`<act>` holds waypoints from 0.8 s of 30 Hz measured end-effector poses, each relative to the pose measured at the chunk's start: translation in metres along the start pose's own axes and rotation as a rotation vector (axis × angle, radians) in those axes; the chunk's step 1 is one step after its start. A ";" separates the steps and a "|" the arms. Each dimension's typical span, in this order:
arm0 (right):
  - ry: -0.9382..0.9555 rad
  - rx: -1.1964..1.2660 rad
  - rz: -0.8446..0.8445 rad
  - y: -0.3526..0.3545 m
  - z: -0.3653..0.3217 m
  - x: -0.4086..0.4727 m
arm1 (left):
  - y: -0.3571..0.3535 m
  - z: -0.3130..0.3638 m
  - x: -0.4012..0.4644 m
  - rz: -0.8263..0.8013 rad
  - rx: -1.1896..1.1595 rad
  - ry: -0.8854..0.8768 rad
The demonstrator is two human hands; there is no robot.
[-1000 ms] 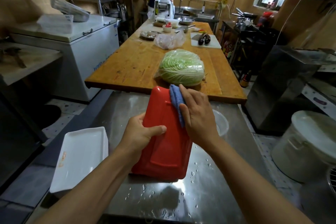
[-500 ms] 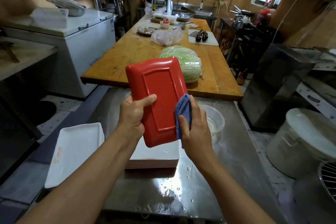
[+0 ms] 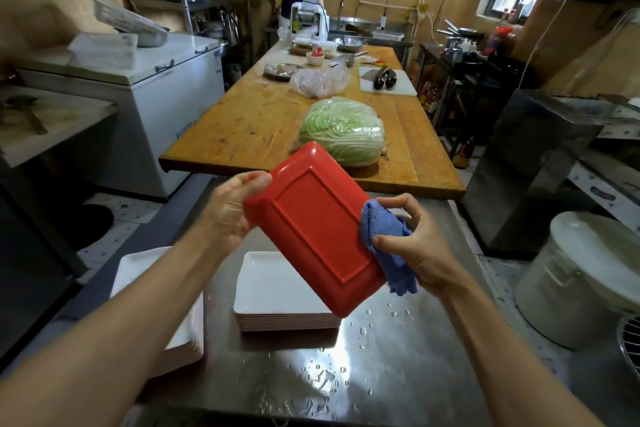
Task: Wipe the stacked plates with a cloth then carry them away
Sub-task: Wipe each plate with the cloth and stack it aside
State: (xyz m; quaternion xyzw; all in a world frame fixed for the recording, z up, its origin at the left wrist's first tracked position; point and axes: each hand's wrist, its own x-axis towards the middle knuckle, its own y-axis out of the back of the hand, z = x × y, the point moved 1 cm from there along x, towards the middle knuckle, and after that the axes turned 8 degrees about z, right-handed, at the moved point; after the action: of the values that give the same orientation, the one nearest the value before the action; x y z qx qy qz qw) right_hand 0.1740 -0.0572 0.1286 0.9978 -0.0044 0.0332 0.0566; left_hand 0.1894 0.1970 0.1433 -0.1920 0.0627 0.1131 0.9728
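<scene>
Red plate (image 3: 313, 229), underside up, slants far-left to near-right; left hand (image 3: 230, 208) grips it, right hand (image 3: 412, 243) pinches cloth (image 3: 384, 236).

The plate (image 3: 313, 229) held up is glossy red on its underside. The cloth (image 3: 388, 243) against its edge is blue. Beneath it a stack of plates (image 3: 277, 291) shows white on top — pinkish along the stacked rims. The steel table (image 3: 398, 374) is grey and speckled with water drops. Farther off, a wooden table (image 3: 249, 121) is orange-brown, and the cabbage (image 3: 343, 130) pale green with white veins.
</scene>
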 end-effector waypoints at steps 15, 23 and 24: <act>0.403 -0.465 -0.003 -0.002 -0.026 0.021 | 0.012 -0.011 0.001 -0.200 0.221 0.111; 0.544 -0.730 0.085 -0.012 0.012 0.001 | -0.001 -0.021 -0.001 0.096 0.064 0.341; 0.560 -0.754 0.076 -0.014 0.018 -0.003 | -0.002 -0.021 0.000 0.121 0.055 0.350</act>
State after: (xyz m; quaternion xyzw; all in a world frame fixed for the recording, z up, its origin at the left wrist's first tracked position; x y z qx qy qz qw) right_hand 0.1720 -0.0456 0.1093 0.8593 -0.0371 0.2993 0.4130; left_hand 0.1880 0.1874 0.1245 -0.1782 0.2453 0.1345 0.9434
